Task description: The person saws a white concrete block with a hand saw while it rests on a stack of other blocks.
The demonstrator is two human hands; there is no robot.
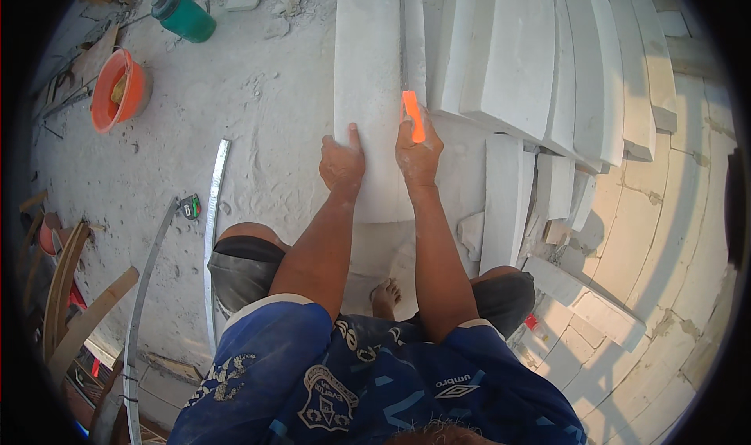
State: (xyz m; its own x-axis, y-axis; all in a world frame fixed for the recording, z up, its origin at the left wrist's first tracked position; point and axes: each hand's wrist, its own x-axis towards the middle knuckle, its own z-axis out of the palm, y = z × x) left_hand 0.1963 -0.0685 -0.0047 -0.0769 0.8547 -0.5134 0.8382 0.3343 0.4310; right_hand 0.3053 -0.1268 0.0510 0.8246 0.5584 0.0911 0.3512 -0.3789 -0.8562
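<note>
To the left of the pale block (366, 69), plenty of open room: dusty floor (270, 124) reaching out to the orange bucket (141, 93) and the green bottle (188, 18). Nearer on that side, a bright metal strip (215, 202) beside the left knee (244, 269), with a tape measure (190, 206) a little farther out. To the right, much less room: only a narrow gap between the block's right edge and the stack of blocks (516, 54), and a broken piece (471, 235) near the right forearm. Toward the body, the block's near end just ahead of a bare foot (386, 296), between the two knees.

Clamps the left hand (342, 162) over the block's left edge, thumb laid on the top face and fingers curled at the side. Closes the right hand (418, 155) around the orange handle of the saw (412, 116), near the block's right edge. Runs the thin dark blade straight ahead along the block, close to its right edge, out past the top of the view. Cannot tell how deep into the block.
</note>
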